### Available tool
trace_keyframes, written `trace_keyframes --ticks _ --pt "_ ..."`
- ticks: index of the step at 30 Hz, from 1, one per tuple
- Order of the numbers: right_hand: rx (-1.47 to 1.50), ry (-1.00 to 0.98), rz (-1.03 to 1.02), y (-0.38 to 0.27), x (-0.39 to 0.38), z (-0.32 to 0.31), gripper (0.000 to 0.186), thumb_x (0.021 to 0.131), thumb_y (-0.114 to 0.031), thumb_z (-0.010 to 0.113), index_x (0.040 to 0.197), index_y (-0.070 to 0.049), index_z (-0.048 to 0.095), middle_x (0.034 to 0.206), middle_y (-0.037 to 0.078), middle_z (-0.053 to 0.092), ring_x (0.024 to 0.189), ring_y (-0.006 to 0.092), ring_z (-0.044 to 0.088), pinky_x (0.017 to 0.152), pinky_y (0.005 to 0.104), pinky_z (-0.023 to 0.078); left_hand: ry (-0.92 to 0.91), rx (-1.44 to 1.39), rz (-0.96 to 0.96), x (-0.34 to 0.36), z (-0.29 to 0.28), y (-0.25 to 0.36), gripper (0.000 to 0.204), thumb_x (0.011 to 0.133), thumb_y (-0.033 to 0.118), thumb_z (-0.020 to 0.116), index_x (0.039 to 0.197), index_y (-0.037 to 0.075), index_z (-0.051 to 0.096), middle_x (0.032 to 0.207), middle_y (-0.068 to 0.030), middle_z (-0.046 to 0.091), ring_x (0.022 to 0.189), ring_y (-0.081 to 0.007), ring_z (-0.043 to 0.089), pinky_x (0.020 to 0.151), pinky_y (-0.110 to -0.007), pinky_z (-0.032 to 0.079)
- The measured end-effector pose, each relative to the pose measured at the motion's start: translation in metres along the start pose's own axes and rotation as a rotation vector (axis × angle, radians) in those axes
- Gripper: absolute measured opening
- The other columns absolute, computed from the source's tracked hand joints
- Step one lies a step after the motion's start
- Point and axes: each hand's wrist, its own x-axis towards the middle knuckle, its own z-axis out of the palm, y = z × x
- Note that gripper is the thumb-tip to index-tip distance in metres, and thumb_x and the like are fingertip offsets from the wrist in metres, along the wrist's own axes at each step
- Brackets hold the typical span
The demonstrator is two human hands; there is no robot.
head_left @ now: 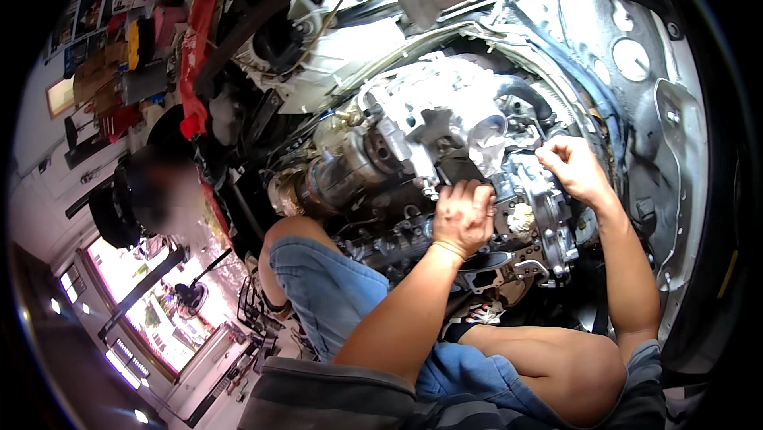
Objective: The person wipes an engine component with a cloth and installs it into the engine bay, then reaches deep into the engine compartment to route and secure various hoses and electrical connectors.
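In the head view, an engine (pixel 429 92) fills an open bay around me. My left hand (pixel 465 211) rests on it with fingers curled over a dark part below the silver housing; what they grip, if anything, is hidden. My right hand (pixel 574 164), higher and farther right, has thumb and index finger pinched at small fittings beside a metal pulley-side cover (pixel 548 223); I cannot make out what is between them. A round metal turbo-like housing (pixel 369 152) is left of my left hand. A metal bracket with holes (pixel 528 259) lies below it.
My bent legs (pixel 548 366) are inside the bay among parts. The pale inner body panel (pixel 668 160) curves along the right, a red edge (pixel 199 48) along the left. Beyond are cluttered shelves (pixel 135 32), a bright window (pixel 127 271) and a blurred dark shape, possibly a person (pixel 147 195).
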Motion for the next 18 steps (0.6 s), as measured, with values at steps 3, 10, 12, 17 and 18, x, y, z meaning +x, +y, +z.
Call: trace_keyframes --ticks 3,10,12,17,18 --pt "0.269 -0.037 0.024 -0.006 -0.002 0.001 0.022 0.089 -0.018 0.064 0.075 0.000 0.064 0.065 -0.001 0.060 0.061 0.0029 0.051 0.059 0.0204 0.042 -0.026 -0.003 -0.012 0.001 -0.006 0.000 0.008 0.082 0.010 0.057 0.088 0.010 0.051 0.079 -0.0072 0.057 0.074 -0.0264 0.056 0.066 -0.038 0.041" --pt "0.110 -0.039 0.020 0.007 -0.004 -0.005 0.015 0.088 -0.014 0.064 0.080 -0.001 0.063 0.060 -0.007 0.050 0.054 0.0015 0.038 0.048 0.0220 0.029 -0.029 -0.037 -0.014 0.004 -0.003 0.006 0.011 0.082 0.008 0.056 0.091 0.009 0.050 0.078 -0.0087 0.056 0.071 -0.0283 0.055 0.065 -0.039 0.039" --pt "0.237 -0.047 -0.001 0.011 -0.005 -0.007 0.013 0.087 -0.013 0.065 0.082 -0.001 0.063 0.060 -0.007 0.049 0.056 0.0008 0.040 0.049 0.0210 0.030 -0.040 -0.042 -0.014 0.004 0.001 0.006 0.012 0.081 0.007 0.056 0.091 0.008 0.050 0.078 -0.0092 0.057 0.071 -0.0290 0.055 0.065 -0.040 0.039" --pt "0.012 -0.016 0.070 -0.005 0.000 -0.007 0.021 0.087 -0.016 0.064 0.074 0.000 0.062 0.060 -0.005 0.051 0.056 0.0023 0.041 0.049 0.0226 0.032 -0.044 -0.021 -0.024 0.006 0.000 0.005 0.013 0.081 0.007 0.056 0.092 0.009 0.049 0.079 -0.0094 0.057 0.070 -0.0279 0.055 0.066 -0.039 0.041" --pt "-0.013 -0.016 0.067 -0.008 0.000 -0.005 0.019 0.087 -0.016 0.065 0.076 -0.001 0.062 0.060 -0.005 0.050 0.055 0.0023 0.041 0.049 0.0225 0.031 -0.049 -0.006 -0.041 0.004 -0.001 0.004 0.013 0.080 0.007 0.055 0.092 0.009 0.049 0.079 -0.0092 0.057 0.071 -0.0275 0.055 0.067 -0.039 0.041"
